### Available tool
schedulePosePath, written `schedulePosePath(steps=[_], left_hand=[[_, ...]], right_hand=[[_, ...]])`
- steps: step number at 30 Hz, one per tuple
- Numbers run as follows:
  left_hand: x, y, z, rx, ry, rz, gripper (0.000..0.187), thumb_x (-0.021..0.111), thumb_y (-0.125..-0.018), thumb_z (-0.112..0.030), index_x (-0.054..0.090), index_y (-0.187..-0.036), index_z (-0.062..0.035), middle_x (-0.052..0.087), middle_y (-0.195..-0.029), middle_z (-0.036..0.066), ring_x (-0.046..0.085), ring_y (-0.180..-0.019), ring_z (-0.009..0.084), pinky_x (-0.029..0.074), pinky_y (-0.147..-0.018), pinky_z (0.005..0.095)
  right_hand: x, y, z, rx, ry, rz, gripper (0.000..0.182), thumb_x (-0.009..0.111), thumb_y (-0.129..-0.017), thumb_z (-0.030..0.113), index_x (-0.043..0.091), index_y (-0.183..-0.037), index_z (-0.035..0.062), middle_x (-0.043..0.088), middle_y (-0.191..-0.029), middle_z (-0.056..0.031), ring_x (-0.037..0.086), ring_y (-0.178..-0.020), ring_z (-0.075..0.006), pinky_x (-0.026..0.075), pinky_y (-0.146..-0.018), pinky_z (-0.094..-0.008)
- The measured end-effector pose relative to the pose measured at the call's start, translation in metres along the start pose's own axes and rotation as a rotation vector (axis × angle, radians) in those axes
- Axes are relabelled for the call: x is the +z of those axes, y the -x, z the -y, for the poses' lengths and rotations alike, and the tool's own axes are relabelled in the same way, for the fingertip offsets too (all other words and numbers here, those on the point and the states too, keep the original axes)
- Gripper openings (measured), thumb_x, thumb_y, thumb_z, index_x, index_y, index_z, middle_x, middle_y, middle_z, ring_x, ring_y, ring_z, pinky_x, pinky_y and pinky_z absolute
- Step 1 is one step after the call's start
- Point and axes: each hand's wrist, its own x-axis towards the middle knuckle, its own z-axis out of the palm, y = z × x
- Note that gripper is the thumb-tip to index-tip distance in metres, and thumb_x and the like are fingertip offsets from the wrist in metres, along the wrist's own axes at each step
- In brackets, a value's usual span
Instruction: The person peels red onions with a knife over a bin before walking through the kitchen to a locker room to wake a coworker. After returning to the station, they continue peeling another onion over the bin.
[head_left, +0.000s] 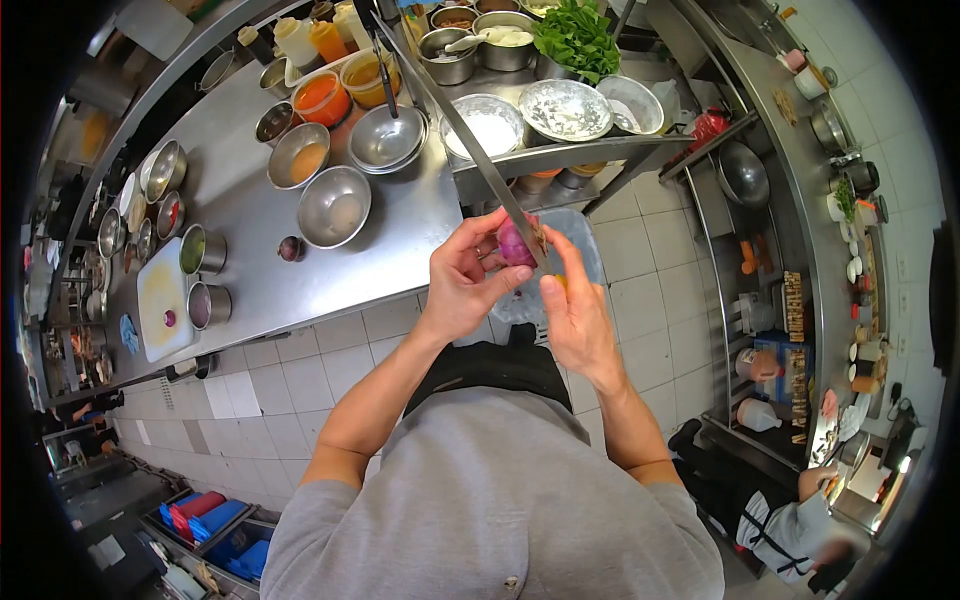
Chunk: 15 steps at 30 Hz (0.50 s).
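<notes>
My left hand (465, 275) holds a red onion (515, 243) between thumb and fingers, in front of my chest. My right hand (582, 320) is closed close beside it, with the fingertips at the onion's right side. A small yellow-handled knife (561, 281) shows at my right fingers; most of it is hidden. Below both hands stands a translucent plastic bin (585, 250) with some scraps in it. Another red onion (291, 249) lies on the steel table (400, 240) to the left, near a metal bowl (335, 207).
A white cutting board (163, 300) with an onion piece lies on the table's left, beside metal pots (208, 305). Sauce tubs (321, 98), floured bowls (566, 109) and leafy greens (577, 40) stand ahead. A co-worker (780, 520) is at the right counter.
</notes>
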Motion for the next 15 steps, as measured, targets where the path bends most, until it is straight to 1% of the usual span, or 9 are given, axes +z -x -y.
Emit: schedulePosePath(steps=[5,8,10,13,15], left_hand=[[-0.002,0.003,0.001,0.073,-0.098,-0.024,0.062,0.073,-0.083,0.009,0.047,-0.139,0.0021,0.057,-0.135,0.017,0.06,-0.12,0.024,0.055,-0.099,0.0369],[-0.003,0.008,0.006,0.115,-0.16,-0.042,0.062,0.075,-0.082,0.008,0.049,-0.138,0.003,0.057,-0.135,0.016,0.061,-0.119,0.024,0.056,-0.097,0.0365],[-0.003,0.008,0.006,0.112,-0.169,-0.052,0.062,0.076,-0.081,0.008,0.05,-0.137,0.0035,0.057,-0.134,0.016,0.062,-0.119,0.0239,0.056,-0.097,0.0365],[-0.005,0.01,-0.001,-0.144,0.013,-0.042,0.062,0.078,-0.08,0.007,0.05,-0.136,0.0041,0.056,-0.136,0.015,0.061,-0.12,0.0241,0.055,-0.099,0.0369],[0.0,0.011,0.001,-0.034,-0.073,-0.04,0.062,0.079,-0.079,0.006,0.051,-0.135,0.004,0.056,-0.136,0.016,0.061,-0.12,0.0239,0.055,-0.098,0.0365]], right_hand=[[0.011,-0.004,-0.003,-0.052,-0.022,-0.036,0.056,0.045,-0.104,0.04,0.036,-0.146,0.0046,0.058,-0.065,-0.0172,0.064,-0.061,-0.0371,0.046,-0.058,-0.0435],[0.017,-0.01,-0.009,-0.042,-0.031,-0.058,0.056,0.046,-0.104,0.04,0.036,-0.145,0.0033,0.06,-0.066,-0.0179,0.065,-0.062,-0.039,0.047,-0.058,-0.0441],[0.02,-0.009,-0.013,-0.059,-0.018,-0.08,0.053,0.046,-0.104,0.039,0.039,-0.14,0.0025,0.061,-0.067,-0.0177,0.066,-0.063,-0.0396,0.048,-0.058,-0.0441],[0.019,-0.01,-0.011,-0.051,0.041,-0.085,0.046,0.047,-0.104,0.038,0.043,-0.132,0.002,0.062,-0.068,-0.0174,0.066,-0.065,-0.0403,0.049,-0.059,-0.0442],[0.019,-0.013,-0.01,-0.056,0.037,-0.098,0.043,0.047,-0.104,0.038,0.044,-0.127,0.0019,0.063,-0.069,-0.0171,0.067,-0.065,-0.0395,0.049,-0.059,-0.0444]])
